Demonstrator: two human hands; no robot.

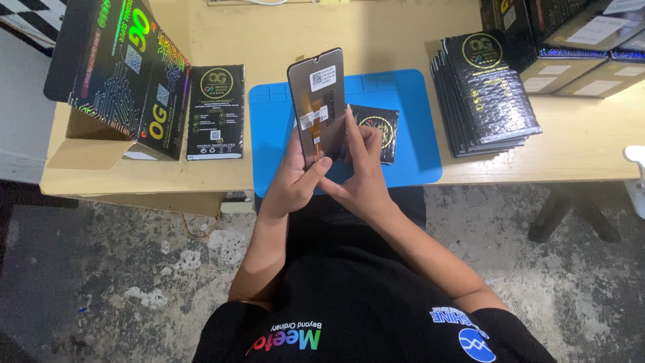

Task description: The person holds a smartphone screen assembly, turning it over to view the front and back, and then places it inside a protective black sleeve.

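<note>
Grey panel: phone screen (317,107), thin, breaks easily; I hold edges.
Left hand (295,178): closed around it.
Right hand (363,168): maybe pinching its side.
Place: over blue mat (416,134), front table edge.

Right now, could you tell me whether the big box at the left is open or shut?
Open: the box lies on its side, its plain flaps spread onto the table.

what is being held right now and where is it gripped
A phone display panel, back side up, is held at its lower end by the left hand; the right hand touches its lower right edge.
</note>
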